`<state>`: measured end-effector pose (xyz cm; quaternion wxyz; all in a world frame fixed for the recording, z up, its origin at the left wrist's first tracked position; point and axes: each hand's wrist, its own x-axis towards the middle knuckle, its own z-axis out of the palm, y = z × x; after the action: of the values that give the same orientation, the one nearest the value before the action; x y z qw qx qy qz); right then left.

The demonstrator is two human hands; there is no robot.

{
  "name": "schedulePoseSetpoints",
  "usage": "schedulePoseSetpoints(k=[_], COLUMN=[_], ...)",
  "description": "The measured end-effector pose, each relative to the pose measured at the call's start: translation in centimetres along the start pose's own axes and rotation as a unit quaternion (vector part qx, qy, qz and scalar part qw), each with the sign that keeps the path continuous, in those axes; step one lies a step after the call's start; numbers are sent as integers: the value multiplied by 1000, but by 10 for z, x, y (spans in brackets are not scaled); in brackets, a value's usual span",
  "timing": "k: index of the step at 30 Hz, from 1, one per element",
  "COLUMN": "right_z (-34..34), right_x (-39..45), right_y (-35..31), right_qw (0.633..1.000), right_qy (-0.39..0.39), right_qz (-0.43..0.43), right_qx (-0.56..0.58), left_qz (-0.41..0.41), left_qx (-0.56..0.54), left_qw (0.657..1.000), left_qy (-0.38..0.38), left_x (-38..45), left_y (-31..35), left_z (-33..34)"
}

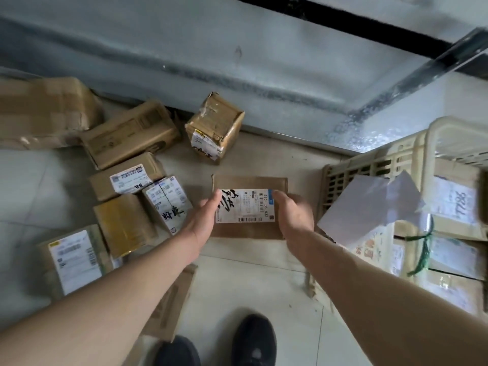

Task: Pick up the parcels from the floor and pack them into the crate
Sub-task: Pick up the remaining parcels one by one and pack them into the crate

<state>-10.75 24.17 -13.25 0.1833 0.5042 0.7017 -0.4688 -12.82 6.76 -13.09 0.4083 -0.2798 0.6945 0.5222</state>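
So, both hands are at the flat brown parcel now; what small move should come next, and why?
Probably close both hands on the parcel's side edges and lift it. The left hand and right hand flank the flat parcel with straight fingers, neither gripping yet, and it seems to lie on the floor. The crate stands just to the right, already part filled.

flat parcel [250, 182] label "530 D5 A32", crate parcel [455, 199] "7786"

brown parcel [249, 182] w/ white label [244, 206], cream crate [369, 165], black shoes [253, 339]
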Motion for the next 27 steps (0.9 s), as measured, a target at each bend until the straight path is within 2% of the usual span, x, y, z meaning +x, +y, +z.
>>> schedulePoseSetpoints(k=[9, 15, 21, 27], right_z=[-37, -96, -185, -283], right_x=[-132, -231, -293, -303], right_y=[-55, -83, -94, -70], right_qw=[996, 990, 986, 978], right_qy=[-13, -3, 41, 96], right_qz=[-19, -42, -57, -51], right_qx=[84, 132, 152, 180], left_qz=[81, 105, 141, 196], left_qx=[-28, -4, 53, 94], left_qw=[995, 994, 988, 972], left_qy=[48, 33, -26, -91], left_x=[-134, -227, -303, -355], left_y=[57, 92, 128, 160], left_z=[-53, -67, -29, 49])
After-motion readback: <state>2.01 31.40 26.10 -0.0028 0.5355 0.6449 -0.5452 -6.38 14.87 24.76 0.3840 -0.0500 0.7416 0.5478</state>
